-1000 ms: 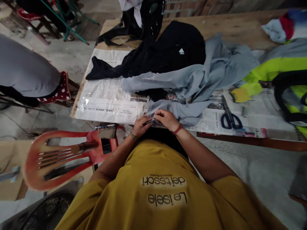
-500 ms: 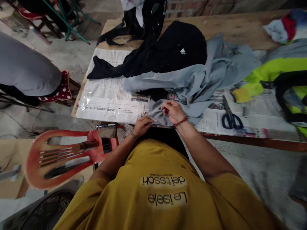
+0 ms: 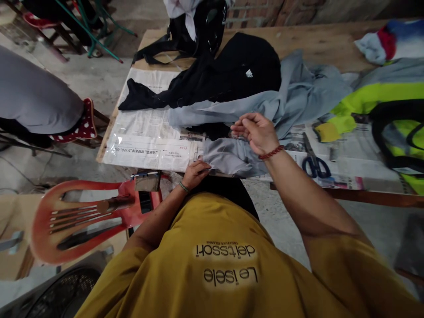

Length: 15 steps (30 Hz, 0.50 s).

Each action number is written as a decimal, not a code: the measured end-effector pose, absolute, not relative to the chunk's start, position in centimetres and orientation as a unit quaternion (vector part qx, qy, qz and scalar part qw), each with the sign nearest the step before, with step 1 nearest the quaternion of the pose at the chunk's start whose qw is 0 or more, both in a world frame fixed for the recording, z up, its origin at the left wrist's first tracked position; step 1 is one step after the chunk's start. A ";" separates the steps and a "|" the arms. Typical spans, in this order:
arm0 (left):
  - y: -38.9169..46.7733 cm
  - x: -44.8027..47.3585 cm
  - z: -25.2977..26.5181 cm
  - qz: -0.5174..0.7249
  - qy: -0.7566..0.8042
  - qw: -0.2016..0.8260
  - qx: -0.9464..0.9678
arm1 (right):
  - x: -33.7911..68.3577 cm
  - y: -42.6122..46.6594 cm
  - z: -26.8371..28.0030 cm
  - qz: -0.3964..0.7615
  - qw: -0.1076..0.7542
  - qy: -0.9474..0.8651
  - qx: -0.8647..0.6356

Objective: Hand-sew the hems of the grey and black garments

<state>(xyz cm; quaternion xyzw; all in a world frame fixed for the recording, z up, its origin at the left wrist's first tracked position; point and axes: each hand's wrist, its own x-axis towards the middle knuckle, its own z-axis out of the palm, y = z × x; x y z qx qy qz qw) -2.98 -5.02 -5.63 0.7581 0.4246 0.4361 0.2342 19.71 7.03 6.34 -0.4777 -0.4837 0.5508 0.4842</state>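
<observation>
My left hand (image 3: 196, 173) is closed on the edge of a grey garment (image 3: 230, 154) at the table's front edge. Above and to the right of that cloth, my right hand (image 3: 255, 131) is raised with thumb and fingers pinched together. Whatever it pinches is too small to make out. Behind my hands, the grey garment's wider folds (image 3: 298, 97) spread across the table. A black garment with a white logo (image 3: 228, 73) lies over them at the back.
Dark-handled scissors (image 3: 314, 161) lie to the right on newspaper (image 3: 142, 137) covering the wooden table. Further right is a yellow-green garment (image 3: 380, 97). A black bag (image 3: 205, 31) stands at the back. A red plastic chair (image 3: 82, 216) is at my left, and a seated person (image 3: 36, 88) beyond it.
My right hand has risen away from the grey cloth, moving up and to the right, still pinched. My left hand stays at the cloth's edge.
</observation>
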 end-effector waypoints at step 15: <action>-5.0 -3.1 -5.6 0.435 0.426 0.260 0.750 | 34.4 12.5 13.2 0.185 0.612 -0.515 -0.571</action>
